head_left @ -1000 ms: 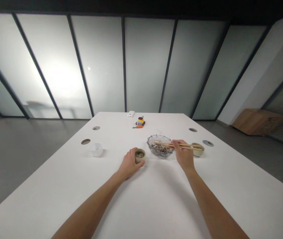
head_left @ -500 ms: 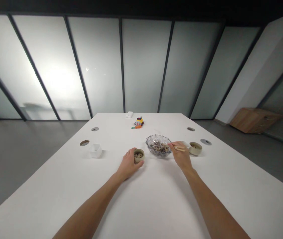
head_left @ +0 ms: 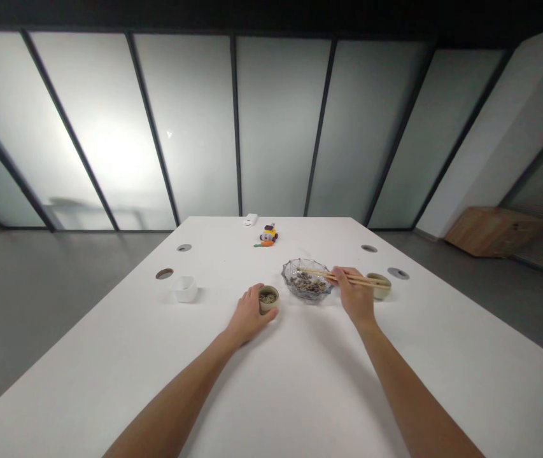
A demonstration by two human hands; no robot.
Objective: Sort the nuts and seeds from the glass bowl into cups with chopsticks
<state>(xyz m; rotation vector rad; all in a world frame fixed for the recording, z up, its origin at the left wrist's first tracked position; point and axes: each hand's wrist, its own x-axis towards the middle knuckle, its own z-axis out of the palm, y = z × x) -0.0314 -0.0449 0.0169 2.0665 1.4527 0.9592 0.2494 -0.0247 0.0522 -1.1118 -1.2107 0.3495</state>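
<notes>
My left hand (head_left: 249,314) is wrapped round a small beige cup (head_left: 270,307) standing on the table; small dark pieces, perhaps seeds, lie inside it. In my right hand (head_left: 356,294) is a pair of wooden chopsticks (head_left: 365,280), held nearly level. Their tips reach over a scalloped clear glass bowl (head_left: 286,280), which stands to the right of the cup and holds a heap of similar pieces (head_left: 309,285). Whether the tips pinch a piece is too small to tell. Just behind my right hand a second beige cup (head_left: 382,289) is partly covered by the chopsticks.
On the left of the white table (head_left: 271,394) stands a white translucent container (head_left: 185,289). Farther back are a yellow toy car (head_left: 269,234), an orange toy carrot (head_left: 266,244) and a white box-like device (head_left: 251,219). Round cable holes (head_left: 164,273) lie near both side edges.
My right hand has shifted slightly right, and the chopsticks have swung to lie nearly level with their tips over the glass bowl. My left hand still holds the cup in place.
</notes>
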